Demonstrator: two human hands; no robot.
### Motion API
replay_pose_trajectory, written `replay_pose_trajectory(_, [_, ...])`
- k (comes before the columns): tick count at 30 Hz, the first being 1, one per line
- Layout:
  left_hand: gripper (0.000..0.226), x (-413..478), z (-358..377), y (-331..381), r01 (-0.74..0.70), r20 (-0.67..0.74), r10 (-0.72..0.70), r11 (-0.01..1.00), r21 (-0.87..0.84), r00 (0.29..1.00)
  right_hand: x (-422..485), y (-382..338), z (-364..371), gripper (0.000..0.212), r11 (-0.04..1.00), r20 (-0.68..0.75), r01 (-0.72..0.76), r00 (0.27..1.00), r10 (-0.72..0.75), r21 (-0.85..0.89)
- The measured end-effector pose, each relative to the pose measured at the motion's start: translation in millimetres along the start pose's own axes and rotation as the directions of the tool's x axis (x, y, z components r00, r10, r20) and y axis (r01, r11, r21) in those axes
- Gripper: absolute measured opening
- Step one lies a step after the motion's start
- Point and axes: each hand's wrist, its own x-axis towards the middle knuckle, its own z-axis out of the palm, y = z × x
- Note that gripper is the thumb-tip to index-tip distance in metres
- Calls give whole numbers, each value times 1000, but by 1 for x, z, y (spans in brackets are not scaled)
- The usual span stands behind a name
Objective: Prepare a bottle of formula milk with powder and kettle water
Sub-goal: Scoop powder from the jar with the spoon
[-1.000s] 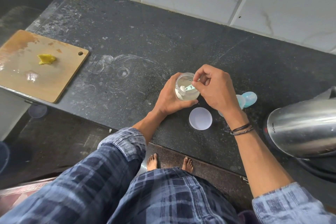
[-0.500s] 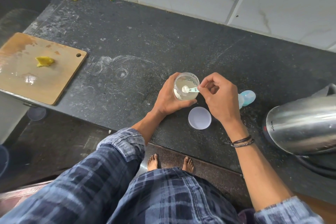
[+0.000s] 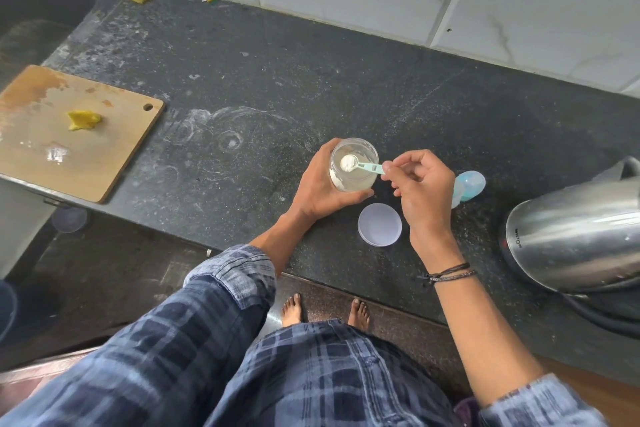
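Kettle [image 3: 571, 236] body reads "MILTON" (upside down here).

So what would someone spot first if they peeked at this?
The hands in the middle: the left hand grips a clear jar while the right hand pinches a little green scoop heaped with white powder above it. Next, the shiny steel kettle at the right edge, and the wooden board with a yellow scrap on the left.

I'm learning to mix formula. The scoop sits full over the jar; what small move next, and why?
Probably lift the scoop level and clear of the jar: its bowl holds powder above the open mouth, the right hand pinches the handle, the left hand grips the jar, and tilting would spill it.
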Motion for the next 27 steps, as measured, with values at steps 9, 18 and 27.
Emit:
replay_pose_trajectory(9, [88,0,-1,0,-3,4,3,1000,15,1000,-4,-3,2,12,939,-3,-225,972,234,260])
replay_pose_trajectory(18, [100,-7,2,-8,67,58,-59,988,-136,997,-13,-9,-7,13,891,18,-243,967,255,383])
replay_pose_trajectory(27, [77,-61,4,4,-58,-312,53,998,-7,949,-14,-10,-47,14,895,18,-175,983,184,411])
